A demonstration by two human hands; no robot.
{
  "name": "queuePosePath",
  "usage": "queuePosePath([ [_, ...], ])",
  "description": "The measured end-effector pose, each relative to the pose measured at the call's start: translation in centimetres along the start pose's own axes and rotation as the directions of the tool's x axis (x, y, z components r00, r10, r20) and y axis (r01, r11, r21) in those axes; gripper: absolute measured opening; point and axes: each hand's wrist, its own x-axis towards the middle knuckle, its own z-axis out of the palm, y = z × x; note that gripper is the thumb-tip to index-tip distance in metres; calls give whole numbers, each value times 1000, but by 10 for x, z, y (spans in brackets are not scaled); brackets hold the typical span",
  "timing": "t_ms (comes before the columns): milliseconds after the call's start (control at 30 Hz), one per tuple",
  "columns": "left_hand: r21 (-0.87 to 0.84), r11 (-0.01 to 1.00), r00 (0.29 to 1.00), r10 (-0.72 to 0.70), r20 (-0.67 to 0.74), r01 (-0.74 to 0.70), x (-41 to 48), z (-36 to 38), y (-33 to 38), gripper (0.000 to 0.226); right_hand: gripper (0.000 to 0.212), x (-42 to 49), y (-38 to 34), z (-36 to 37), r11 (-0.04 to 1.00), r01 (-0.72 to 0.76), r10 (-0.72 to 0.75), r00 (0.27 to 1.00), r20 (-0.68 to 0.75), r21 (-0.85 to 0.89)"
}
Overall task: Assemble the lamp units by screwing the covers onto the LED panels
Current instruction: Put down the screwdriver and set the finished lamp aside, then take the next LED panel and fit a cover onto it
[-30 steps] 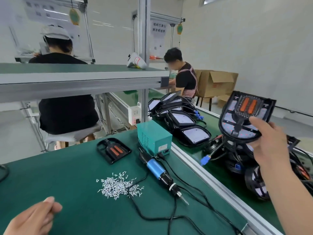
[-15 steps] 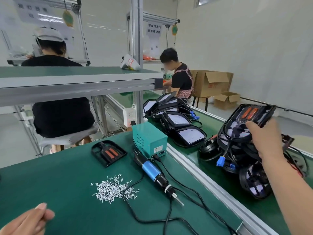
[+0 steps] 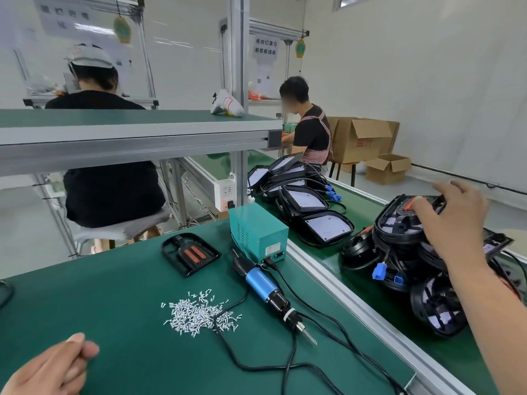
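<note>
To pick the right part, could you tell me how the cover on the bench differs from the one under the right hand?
The bench cover lies flat and alone on the mat, untouched; the other cover sits tilted atop a pile on the conveyor, gripped by the right hand. Both are black with orange inserts.

Identified as factory assembly line. Evidenced by green-matted surface (image 3: 99,303) beside conveyor belt (image 3: 360,201), aluminium-framed shelf (image 3: 128,129) overhead, seated workers (image 3: 111,169), electric screwdriver (image 3: 263,283) and power unit (image 3: 258,230), loose screws (image 3: 196,313), stacked lamp units (image 3: 302,195), cardboard cartons (image 3: 359,141).
</note>
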Motion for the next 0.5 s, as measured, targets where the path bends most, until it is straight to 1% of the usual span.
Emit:
queuePosePath([
  [67,-58,998,1000,-10,18,11,-5,0,-1,42,51,-13,-11,2,996,60,-60,998,-10,71],
  [100,-146,989,1000,26,2,-26,-8,1,0,40,44,-22,-19,5,989,95,-96,995,-1,115],
  [167,-237,971,999,40,5,-38,-16,5,9,37,28,-45,-38,14,969,139,-152,987,45,203],
  [200,-250,968,1000,13,9,-10,-18,4,15,35,20,-59,-49,21,957,158,-182,980,79,243],
  [233,-304,953,1000,-5,5,6,-21,2,18,33,17,-74,-60,28,943,175,-215,970,116,283],
  [267,-358,933,999,-37,21,42,-24,1,22,30,17,-89,-71,36,929,182,-242,958,156,322],
  [333,-501,855,991,-116,68,135,-32,-5,30,24,19,-120,-93,58,904,176,-287,925,249,391],
  [367,-573,798,982,-166,93,189,-34,-7,34,21,19,-135,-104,70,892,183,-320,901,292,413],
  [433,-695,661,957,-243,157,282,-38,-12,41,19,17,-167,-129,94,866,195,-396,830,393,461],
  [500,-790,532,945,-271,184,306,-38,-14,43,21,13,-198,-158,116,834,225,-486,732,478,503],
])
